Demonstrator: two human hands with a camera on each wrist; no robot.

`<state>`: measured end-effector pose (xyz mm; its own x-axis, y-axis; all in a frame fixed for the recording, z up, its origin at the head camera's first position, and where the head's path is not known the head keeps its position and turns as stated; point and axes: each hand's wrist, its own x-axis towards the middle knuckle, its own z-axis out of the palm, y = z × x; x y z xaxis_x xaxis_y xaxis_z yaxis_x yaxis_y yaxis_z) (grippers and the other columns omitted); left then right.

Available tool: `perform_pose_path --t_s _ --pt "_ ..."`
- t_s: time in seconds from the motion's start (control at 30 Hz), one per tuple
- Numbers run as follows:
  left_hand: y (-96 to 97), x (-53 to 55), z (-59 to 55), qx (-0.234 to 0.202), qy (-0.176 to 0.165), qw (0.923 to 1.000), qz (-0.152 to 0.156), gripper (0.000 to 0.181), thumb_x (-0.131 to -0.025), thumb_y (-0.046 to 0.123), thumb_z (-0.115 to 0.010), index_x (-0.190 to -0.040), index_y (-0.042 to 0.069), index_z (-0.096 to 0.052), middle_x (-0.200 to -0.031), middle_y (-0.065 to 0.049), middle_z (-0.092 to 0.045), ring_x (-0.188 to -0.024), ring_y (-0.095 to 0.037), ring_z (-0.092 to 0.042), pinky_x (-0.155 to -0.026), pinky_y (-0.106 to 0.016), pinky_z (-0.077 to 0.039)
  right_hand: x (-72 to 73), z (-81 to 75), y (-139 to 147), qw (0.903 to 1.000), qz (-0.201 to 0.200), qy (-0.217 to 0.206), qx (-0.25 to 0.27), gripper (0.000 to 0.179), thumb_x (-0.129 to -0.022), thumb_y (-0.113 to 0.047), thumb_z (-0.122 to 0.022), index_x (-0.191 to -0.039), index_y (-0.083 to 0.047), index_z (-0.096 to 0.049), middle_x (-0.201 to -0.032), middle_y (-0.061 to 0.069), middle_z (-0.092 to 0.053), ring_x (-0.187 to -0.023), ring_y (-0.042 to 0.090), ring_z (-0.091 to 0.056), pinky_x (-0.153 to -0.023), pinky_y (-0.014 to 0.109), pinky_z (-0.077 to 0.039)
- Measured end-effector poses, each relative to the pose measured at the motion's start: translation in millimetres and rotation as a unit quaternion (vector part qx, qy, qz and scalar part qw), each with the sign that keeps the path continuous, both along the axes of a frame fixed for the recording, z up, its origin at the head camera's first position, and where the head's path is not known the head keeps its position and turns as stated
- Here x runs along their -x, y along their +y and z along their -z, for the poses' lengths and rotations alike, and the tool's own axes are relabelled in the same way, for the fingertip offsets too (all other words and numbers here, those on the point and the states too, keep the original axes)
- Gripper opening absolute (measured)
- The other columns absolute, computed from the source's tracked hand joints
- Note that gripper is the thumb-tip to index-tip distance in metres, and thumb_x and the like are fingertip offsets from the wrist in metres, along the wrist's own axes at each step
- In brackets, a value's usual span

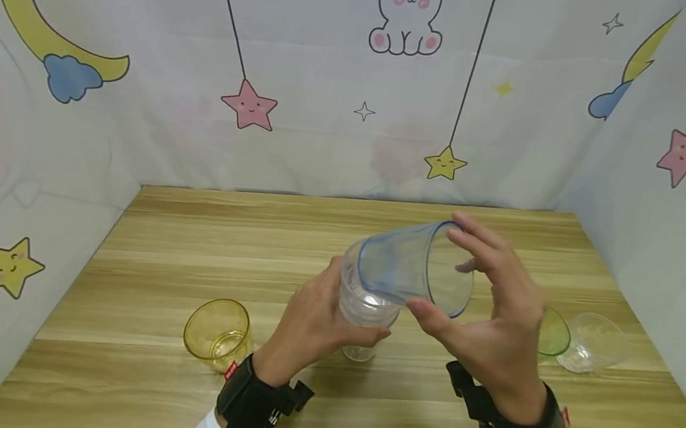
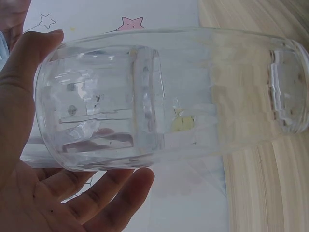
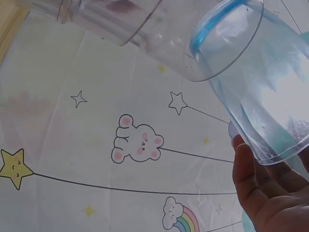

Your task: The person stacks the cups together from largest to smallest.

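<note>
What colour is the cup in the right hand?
The cup is see-through with a pale blue tint, best seen in the head view.

A flat tabletop in pale yellow-brown wood grain point(image 1: 125, 388), its streaks running side to side, spreads wider toward the viewer from a straight back edge. Left of centre stands a see-through amber-yellow round tumbler point(image 1: 217, 331), mouth up, its lower right side partly covered. Near the right edge, a see-through green round-rimmed cup point(image 1: 555, 334) shows only in part; just beside it, farther right, sits a colourless clear footed glass point(image 1: 596, 341).
</note>
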<state>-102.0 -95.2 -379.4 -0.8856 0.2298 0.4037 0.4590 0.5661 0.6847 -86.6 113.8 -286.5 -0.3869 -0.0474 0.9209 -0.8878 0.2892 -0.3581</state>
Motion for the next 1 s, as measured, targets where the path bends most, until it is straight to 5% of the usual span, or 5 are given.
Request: perform_pose_path --t_s 0.43,0.77,1.0 --pt "-0.2 0.8 0.6 0.009 0.009 0.9999 -0.001 0.095 -0.064 0.045 -0.094 -0.14 0.015 -0.046 -0.114 -0.002 -0.066 -0.095 -0.017 -0.065 -0.074 -0.035 -0.055 2.2 -0.1 -11.6 0.9986 0.005 -0.022 -0.048 0.077 -0.083 -0.056 -0.078 -0.122 0.009 -0.064 -0.134 0.02 -0.061 -0.121 0.032 -0.06 -0.08 0.027 -0.047" --pt "-0.2 1.7 2.1 0.014 0.028 0.9995 -0.003 0.097 -0.062 0.045 -0.095 -0.139 0.014 -0.046 -0.112 0.0 -0.066 -0.093 -0.016 -0.065 -0.072 -0.034 -0.054 6.4 4.6 -23.0 0.9992 0.005 -0.017 -0.036 0.077 -0.081 -0.055 -0.08 -0.122 0.009 -0.064 -0.142 0.023 -0.053 -0.124 0.036 -0.056 -0.087 0.031 -0.048" --pt "-0.6 1.9 0.3 0.004 0.023 0.9997 0.01 0.1 -0.063 0.042 -0.095 -0.145 0.018 -0.042 -0.116 0.002 -0.066 -0.096 -0.014 -0.065 -0.075 -0.033 -0.055 11.6 15.5 -28.3 0.9946 -0.014 -0.075 -0.07 0.082 -0.083 -0.054 -0.078 -0.136 0.004 -0.056 -0.147 0.014 -0.051 -0.128 0.03 -0.054 -0.094 0.035 -0.05"
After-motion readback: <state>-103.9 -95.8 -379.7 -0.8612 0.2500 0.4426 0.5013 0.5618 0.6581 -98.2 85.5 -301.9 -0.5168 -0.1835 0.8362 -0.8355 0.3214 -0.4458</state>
